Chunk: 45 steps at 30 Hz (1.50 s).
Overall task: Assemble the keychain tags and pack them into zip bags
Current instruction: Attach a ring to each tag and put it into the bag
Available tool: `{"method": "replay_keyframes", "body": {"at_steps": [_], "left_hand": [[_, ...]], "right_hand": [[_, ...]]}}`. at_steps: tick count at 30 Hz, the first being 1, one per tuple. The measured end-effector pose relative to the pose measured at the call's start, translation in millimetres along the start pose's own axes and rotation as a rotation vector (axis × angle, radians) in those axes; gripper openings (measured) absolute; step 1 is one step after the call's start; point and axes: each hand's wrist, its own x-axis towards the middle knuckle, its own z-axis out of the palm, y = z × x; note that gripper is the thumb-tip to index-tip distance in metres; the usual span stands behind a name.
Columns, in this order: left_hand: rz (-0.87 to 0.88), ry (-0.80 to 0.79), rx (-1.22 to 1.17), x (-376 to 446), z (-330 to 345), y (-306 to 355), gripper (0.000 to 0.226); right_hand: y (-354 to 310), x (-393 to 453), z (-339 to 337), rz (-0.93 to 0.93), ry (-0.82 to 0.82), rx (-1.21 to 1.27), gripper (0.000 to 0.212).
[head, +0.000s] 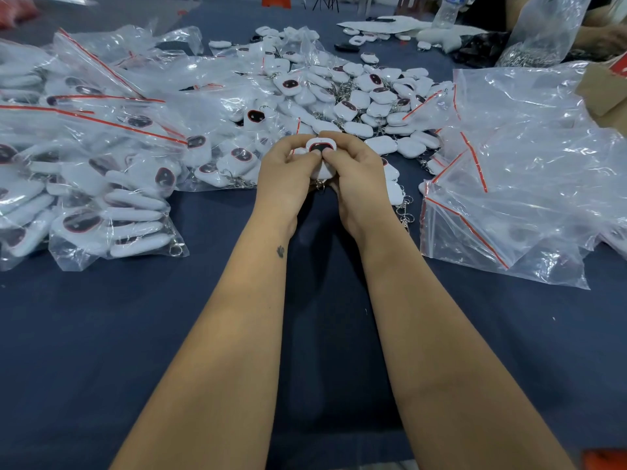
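Note:
Both hands meet over the middle of the dark blue table [305,334]. My left hand [286,174] and my right hand [356,178] pinch a white keychain tag [320,145] with a dark, red-rimmed oval face. More white tags seem stacked under it between my palms, and a metal ring [320,188] hangs below. A heap of loose white tags [366,100] with metal clasps lies just beyond my hands. Filled zip bags [112,212] with red seals pile up on the left. Empty zip bags [522,184] lie on the right.
A clear plastic bottle [449,11] stands at the far right, next to a bag of metal rings [529,56]. Another person's arm [604,32] rests at the top right corner. A cardboard box [607,93] sits at the right edge.

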Motion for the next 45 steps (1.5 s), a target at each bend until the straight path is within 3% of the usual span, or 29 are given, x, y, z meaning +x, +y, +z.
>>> {"method": "replay_keyframes", "body": {"at_steps": [14, 32, 38, 41, 45], "left_hand": [[0.017, -0.026, 0.088, -0.5, 0.0, -1.7, 0.022], [0.08, 0.064, 0.146, -6.2, 5.4, 3.4, 0.024], [0.065, 0.157, 0.069, -7.6, 7.7, 4.5, 0.014], [0.122, 0.183, 0.106, -10.3, 8.0, 4.8, 0.014], [0.319, 0.18, 0.284, -19.7, 10.4, 4.4, 0.029]], "right_hand": [[-1.7, -2.2, -0.1, -0.001, 0.043, -0.056, 0.025], [-2.5, -1.0, 1.3, 0.001, -0.018, -0.019, 0.028], [1.4, 0.1, 5.5, 0.01, 0.005, -0.111, 0.02], [2.6, -1.4, 7.0, -0.002, 0.0, -0.155, 0.015], [2.4, -1.5, 4.8, -0.038, 0.043, -0.1, 0.009]]}}
